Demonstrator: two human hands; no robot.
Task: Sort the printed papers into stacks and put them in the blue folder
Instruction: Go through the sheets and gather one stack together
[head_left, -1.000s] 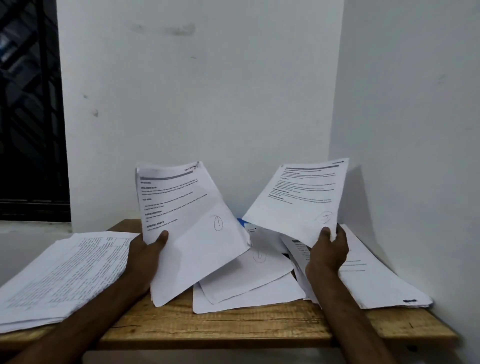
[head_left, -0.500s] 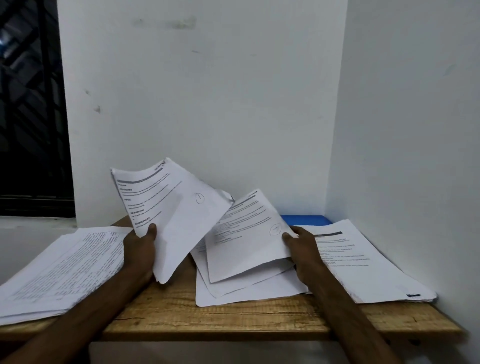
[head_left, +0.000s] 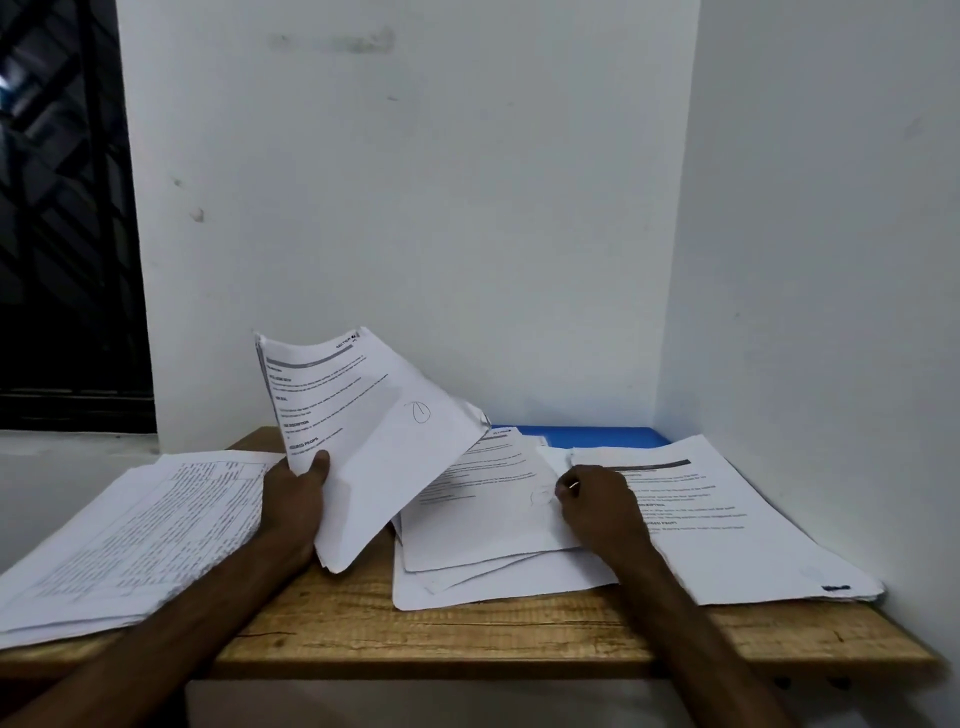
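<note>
Fingers of the left hand (head_left: 293, 499) pinch a raised sheaf (head_left: 374, 447), those of the right hand (head_left: 597, 506) curl on, perhaps pinching, the top sheet (head_left: 483, 512) of the middle pile (head_left: 493, 584); square it before releasing, since the blue folder (head_left: 597, 435) lies half-buried at the back of the wooden desk (head_left: 467, 636), in a white-walled corner.

The left hand (head_left: 296, 499) grips a sheaf of printed papers (head_left: 379, 441) by its near edge, tilted up off the wooden desk (head_left: 467, 634). The right hand (head_left: 597, 506) lies at the right edge of the loose middle pile (head_left: 483, 525); whether it pinches the top sheet is unclear. A thick stack (head_left: 145, 535) sits at nine o'clock, a second stack (head_left: 727, 519) at three, and the blue folder (head_left: 587, 435) at twelve.
</note>
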